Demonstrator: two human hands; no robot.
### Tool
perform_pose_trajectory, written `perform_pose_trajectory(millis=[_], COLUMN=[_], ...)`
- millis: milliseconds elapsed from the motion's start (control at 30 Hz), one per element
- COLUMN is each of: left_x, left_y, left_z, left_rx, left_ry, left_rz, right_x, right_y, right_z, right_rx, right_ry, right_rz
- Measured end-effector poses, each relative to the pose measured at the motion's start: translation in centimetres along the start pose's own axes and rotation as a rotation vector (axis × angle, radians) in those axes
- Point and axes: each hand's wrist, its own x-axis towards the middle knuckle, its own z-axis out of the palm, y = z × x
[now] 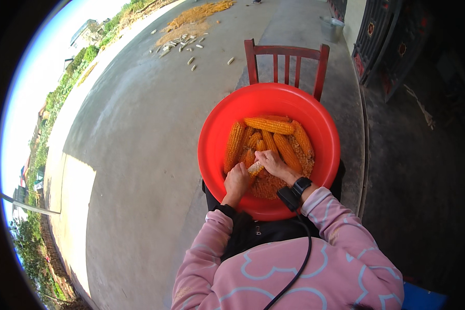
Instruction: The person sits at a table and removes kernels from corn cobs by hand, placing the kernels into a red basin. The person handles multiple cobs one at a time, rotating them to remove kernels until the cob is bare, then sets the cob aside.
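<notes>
A partly shelled corn cob (255, 169) lies between my two hands, low over a wide red plastic basin (210, 135). My left hand (238, 179) is closed around its lower left end. At its upper right end, my right hand (270, 162) grips it with the fingers curled. Around and beyond my hands, several whole ears of dried orange corn (269, 125) rest in the basin. Loose corn kernels (269, 186) cover the basin's bottom near me and along its right side. My palms and some fingertips are hidden.
A red wooden chair (286, 50) stands just beyond the basin. Bare white cobs (184, 42) and a heap of orange corn (201, 13) lie on the concrete floor farther off. A metal bucket (332, 29) is by the wall at back right. A black cable (309, 248) hangs from my right wrist.
</notes>
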Motion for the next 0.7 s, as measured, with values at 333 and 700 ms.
perform_pose_trajectory(millis=[333,700], left_x=[2.0,0.7], left_y=[-3.0,-1.0], left_z=[1.5,0.6], left_rx=[-0.261,-0.057], left_ry=[-0.117,0.026], left_rz=[-0.123,-0.030], right_x=[-1.4,-0.8], right_y=[-2.9,-0.9], right_z=[-3.9,-0.1], right_rx=[0.679,-0.130], right_ry=[-0.396,0.091], right_rz=[0.218,-0.113])
